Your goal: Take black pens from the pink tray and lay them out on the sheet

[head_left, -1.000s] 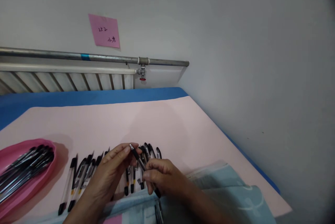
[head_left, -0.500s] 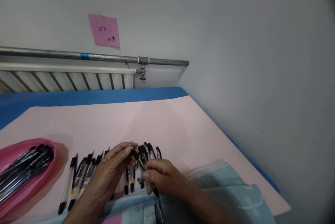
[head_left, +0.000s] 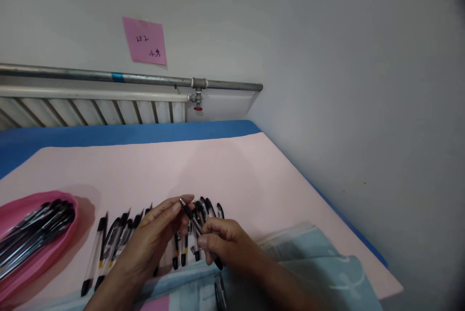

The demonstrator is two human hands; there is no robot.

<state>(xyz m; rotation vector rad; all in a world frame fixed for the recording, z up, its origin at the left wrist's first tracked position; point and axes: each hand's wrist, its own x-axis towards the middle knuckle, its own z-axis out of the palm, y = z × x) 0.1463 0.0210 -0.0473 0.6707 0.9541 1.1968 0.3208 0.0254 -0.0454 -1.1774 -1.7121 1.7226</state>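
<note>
Both my hands hold one black pen [head_left: 192,219] above a row of clear-barrelled black pens [head_left: 116,243] laid side by side on the pink sheet [head_left: 218,165]. My left hand [head_left: 152,238] pinches the pen's upper tip between thumb and fingers. My right hand [head_left: 227,245] is closed round the lower part of the barrel. The pen slants from upper left to lower right. More pens of the row [head_left: 209,208] show behind my fingers.
A pink tray [head_left: 22,272] at the left edge holds several black pens. A pale blue cloth [head_left: 327,272] lies at the lower right. The blue table edge [head_left: 145,132] meets the radiator and pipe; the grey wall with a pink note [head_left: 145,42] is close.
</note>
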